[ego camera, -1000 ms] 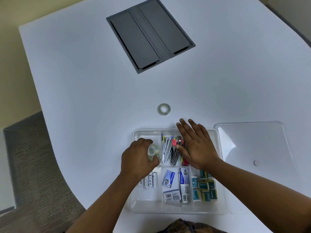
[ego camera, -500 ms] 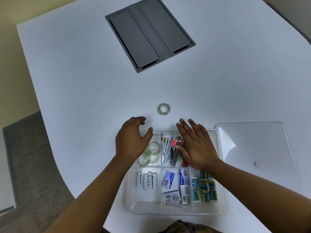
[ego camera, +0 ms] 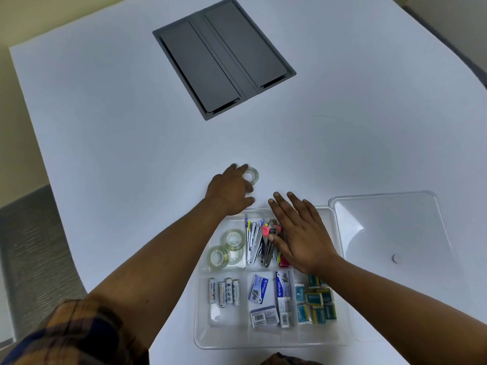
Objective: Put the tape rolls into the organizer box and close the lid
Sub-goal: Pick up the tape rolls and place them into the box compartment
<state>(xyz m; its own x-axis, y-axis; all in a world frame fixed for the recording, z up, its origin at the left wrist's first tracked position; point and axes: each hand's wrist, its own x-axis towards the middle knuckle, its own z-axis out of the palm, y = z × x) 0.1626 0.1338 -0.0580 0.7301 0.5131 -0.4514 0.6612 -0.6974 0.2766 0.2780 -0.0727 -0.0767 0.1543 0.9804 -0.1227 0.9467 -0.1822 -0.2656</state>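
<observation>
A clear tape roll (ego camera: 253,176) lies on the white table just beyond the organizer box (ego camera: 200,326). My left hand (ego camera: 228,191) is on it, fingertips at its far left edge and thumb at its near edge. Two more tape rolls (ego camera: 233,240) (ego camera: 218,256) lie in the box's back left compartment. My right hand (ego camera: 303,234) rests flat, fingers spread, on the staplers (ego camera: 257,242) in the box's back middle compartment. The clear lid (ego camera: 390,233) lies on the table right of the box.
The box also holds batteries (ego camera: 224,291), staple packs (ego camera: 264,300) and small teal packs (ego camera: 316,302). A dark grey cable hatch (ego camera: 224,59) is set into the table far back. The table's curved edge (ego camera: 66,233) runs down the left, with carpet below.
My left hand let go of a tape roll in the box's back left compartment, then moved forward over the box's far rim to the roll on the table. My right hand stayed put.
</observation>
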